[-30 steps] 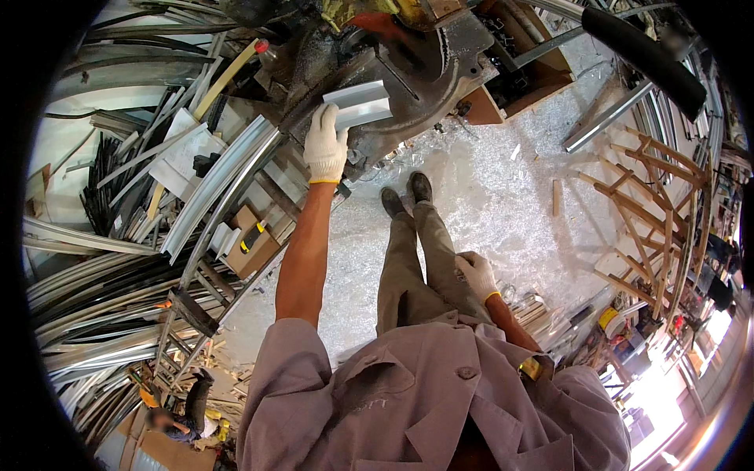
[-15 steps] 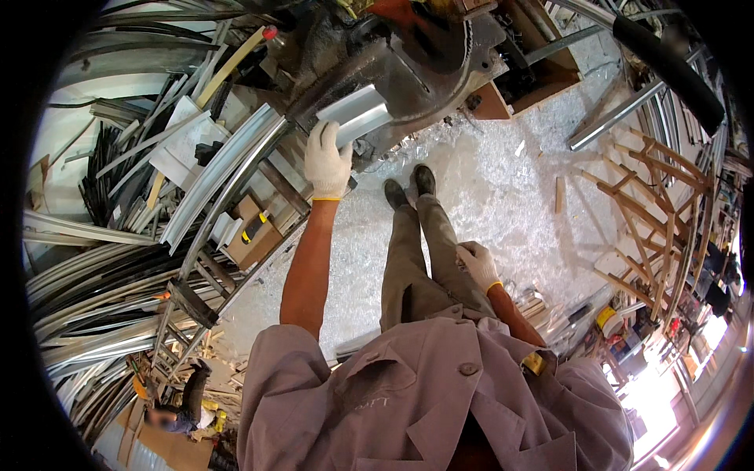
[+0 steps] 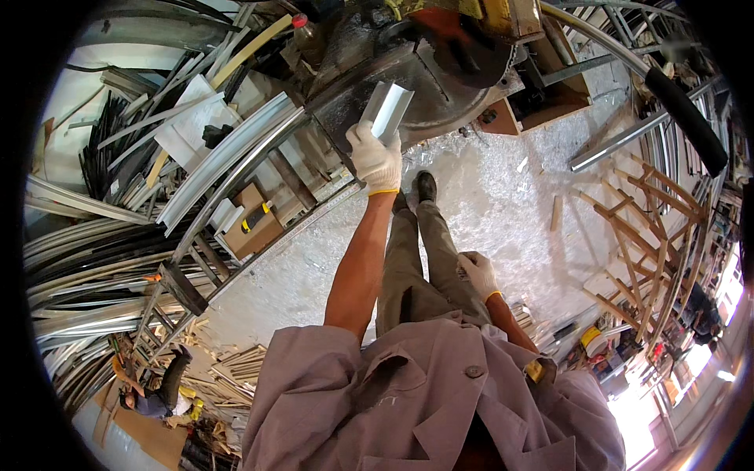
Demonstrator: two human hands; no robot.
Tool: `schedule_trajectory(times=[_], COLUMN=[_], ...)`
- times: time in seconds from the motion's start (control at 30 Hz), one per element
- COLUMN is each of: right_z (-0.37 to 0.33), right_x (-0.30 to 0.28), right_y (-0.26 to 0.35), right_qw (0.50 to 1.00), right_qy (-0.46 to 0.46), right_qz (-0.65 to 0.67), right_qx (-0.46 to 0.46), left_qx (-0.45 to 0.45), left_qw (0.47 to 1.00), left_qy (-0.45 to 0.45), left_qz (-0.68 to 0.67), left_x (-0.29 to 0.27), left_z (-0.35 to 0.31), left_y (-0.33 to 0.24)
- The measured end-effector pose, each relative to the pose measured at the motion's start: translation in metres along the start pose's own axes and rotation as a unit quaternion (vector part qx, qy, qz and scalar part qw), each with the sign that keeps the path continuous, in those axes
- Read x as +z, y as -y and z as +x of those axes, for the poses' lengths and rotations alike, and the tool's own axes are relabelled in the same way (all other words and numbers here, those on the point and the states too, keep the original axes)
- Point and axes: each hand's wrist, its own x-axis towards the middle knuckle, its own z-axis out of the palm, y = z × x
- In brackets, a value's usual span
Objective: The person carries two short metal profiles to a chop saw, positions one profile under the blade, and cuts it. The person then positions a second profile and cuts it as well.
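Note:
My left hand (image 3: 375,157), in a white knit glove with a yellow cuff, grips the near end of a short silver metal profile (image 3: 390,110). The piece is channel-shaped and points away from me, over the dark base of a cut-off saw (image 3: 434,116). The saw's round blade (image 3: 493,66) and orange-red part (image 3: 446,30) lie beyond it. Beside my right thigh hangs my right hand (image 3: 477,275), gloved the same way, with its fingers loosely curled. I see nothing in it, though its palm side is hidden.
On the left, long curved profiles (image 3: 228,161) rest on a rack, with an open cardboard box (image 3: 258,224) beneath. A bottle with a red cap (image 3: 306,39) stands by the saw. A wooden frame (image 3: 648,228) is at right. Far lower left, another person (image 3: 153,400) is visible.
My left hand has moved right with the metal profile, which has turned to point more away from me. My right hand stays by my thigh. My view has shifted slightly.

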Motion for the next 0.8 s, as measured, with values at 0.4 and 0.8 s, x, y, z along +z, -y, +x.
schedule_trajectory(times=[0.4,0.8], right_z=[0.002,0.008], right_x=[0.004,0.003], right_y=[0.009,0.016], right_qw=[1.000,0.999], right_qy=[-0.004,0.001], right_qz=[-0.024,-0.013], right_qx=[0.010,0.050], left_qx=[0.097,0.112], left_qw=[0.993,0.985], left_qy=[0.049,0.122], left_qz=[-0.034,-0.040], left_x=[-0.008,0.006], left_z=[0.047,0.090], left_y=[0.014,0.016])
